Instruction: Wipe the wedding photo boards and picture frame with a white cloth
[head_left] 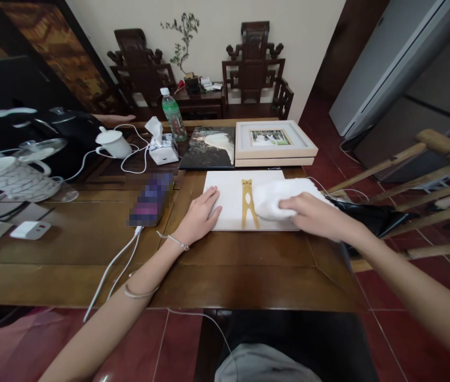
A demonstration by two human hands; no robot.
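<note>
A white panel (228,204) bearing a yellow cat figure (247,197) is laid flat on the table (248,270). Over the panel's right part, a white cloth (274,193) is clasped in the right hand's grip (310,212); the panel's left edge is touched by the left hand (201,215), its grip open. Wiping seems in hand; a steadied panel and light pressure appear called for next. Beyond the panel, a framed picture (270,138) is set.
</note>
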